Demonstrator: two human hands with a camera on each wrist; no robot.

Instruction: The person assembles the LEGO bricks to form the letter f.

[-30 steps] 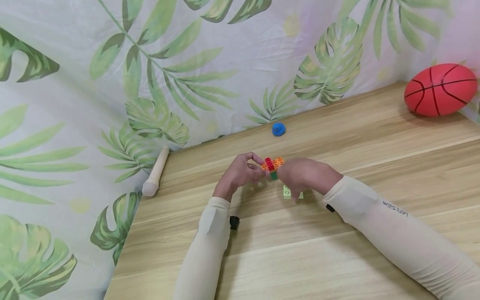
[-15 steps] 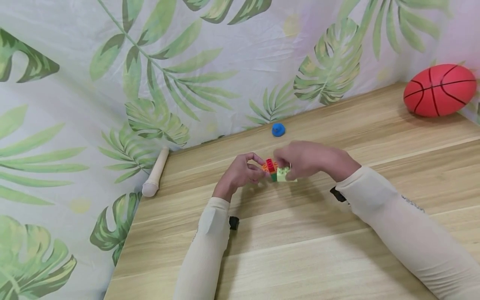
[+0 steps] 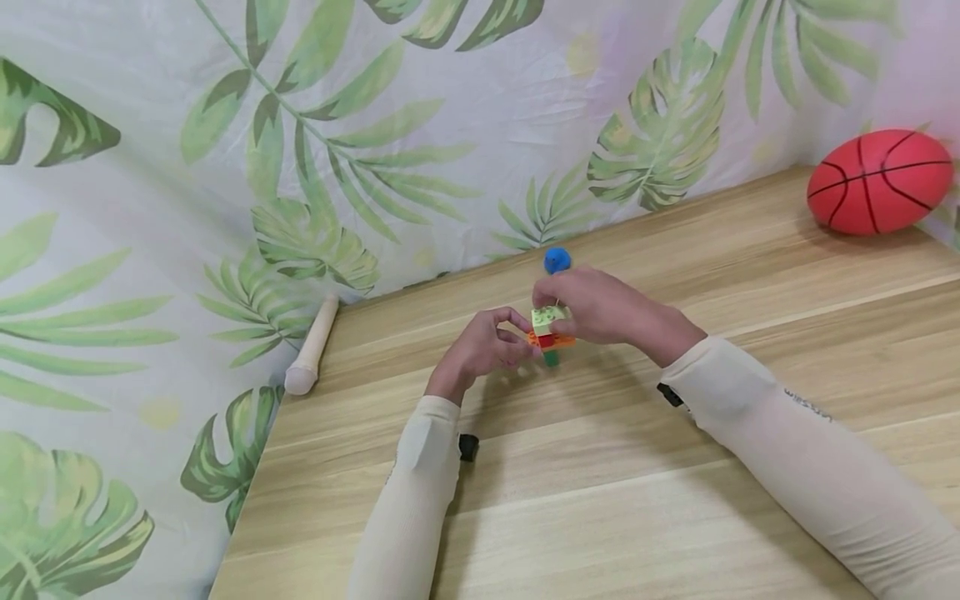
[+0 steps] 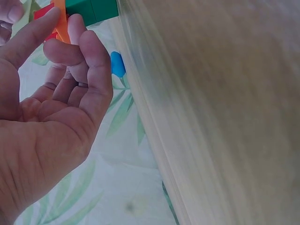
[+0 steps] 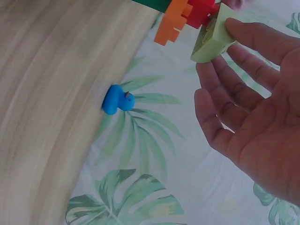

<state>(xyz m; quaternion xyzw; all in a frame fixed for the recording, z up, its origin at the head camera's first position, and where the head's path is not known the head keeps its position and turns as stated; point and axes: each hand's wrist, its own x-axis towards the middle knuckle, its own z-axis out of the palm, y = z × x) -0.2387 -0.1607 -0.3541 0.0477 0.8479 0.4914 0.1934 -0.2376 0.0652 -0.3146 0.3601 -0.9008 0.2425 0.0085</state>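
A stack of toy building bricks stands on the table: a dark green brick (image 3: 552, 358) at the bottom, an orange brick (image 3: 564, 341) across it, and a red brick (image 5: 200, 11) above. My left hand (image 3: 483, 346) pinches the orange brick at its left end, and its other fingers are loosely bent in the left wrist view. Between thumb and fingers my right hand (image 3: 603, 308) holds a pale green brick (image 3: 546, 318) over the red one. In the right wrist view that brick sits tilted at the red brick's top; whether they are joined I cannot tell.
Behind the bricks, near the table's back edge, is a blue toy duck (image 5: 115, 99). A red basketball (image 3: 879, 181) lies at the back right. Along the left edge rests a beige stick with a rounded end (image 3: 313, 346). A leaf-patterned cloth (image 3: 450, 125) hangs behind the wooden table.
My right hand has taken the pale green brick from the table in front of the stack and raised it over the red brick. The left hand has stayed at the orange brick.
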